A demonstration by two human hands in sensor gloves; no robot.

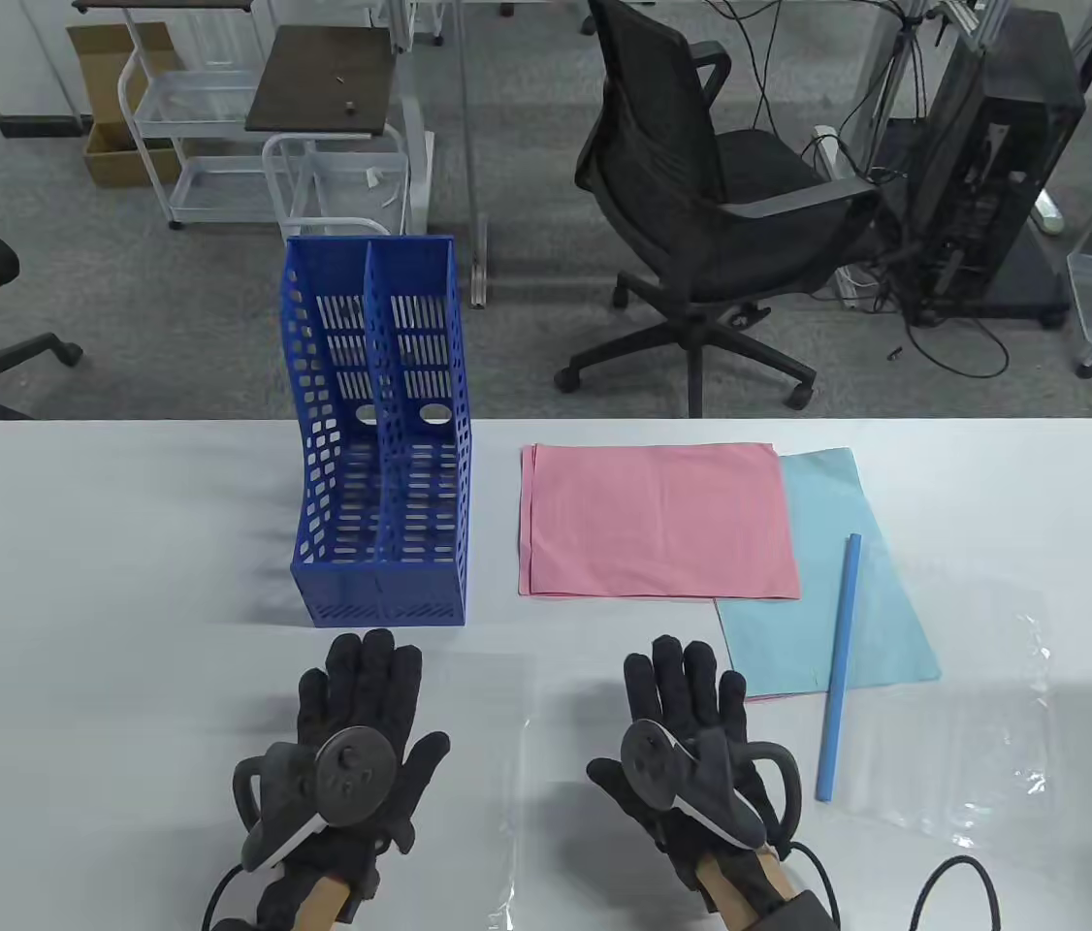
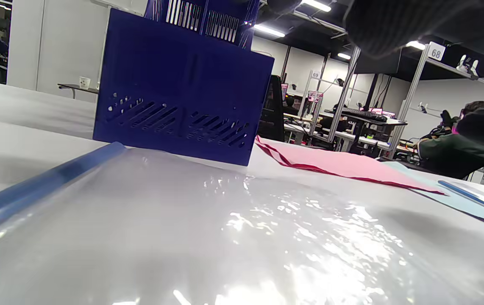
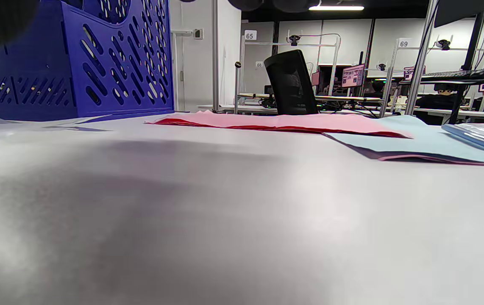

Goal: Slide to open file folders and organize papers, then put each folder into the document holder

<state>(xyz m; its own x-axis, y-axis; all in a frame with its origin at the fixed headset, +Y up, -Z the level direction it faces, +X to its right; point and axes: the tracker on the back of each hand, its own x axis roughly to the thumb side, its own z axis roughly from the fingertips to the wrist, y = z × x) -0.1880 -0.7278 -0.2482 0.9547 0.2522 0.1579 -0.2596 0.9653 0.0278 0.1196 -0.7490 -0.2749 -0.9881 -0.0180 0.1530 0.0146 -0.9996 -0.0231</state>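
You can read only a few number signs, all in the room behind the table. In the left wrist view, a small white square tag (image 2: 436, 52) at the top of a silver metal frame post reads "68", and a smaller white tag (image 2: 315, 74) further back reads "69". In the right wrist view, white tags on similar frames read "65" (image 3: 249, 35) and "69" (image 3: 403, 43); another small tag (image 3: 259, 65) is too blurred to read.

Beyond my white table (image 1: 71, 543) I see a black office chair (image 1: 701, 204), white wire carts (image 1: 187, 145), a cardboard box (image 1: 105, 97) and a black computer tower (image 1: 992, 165).
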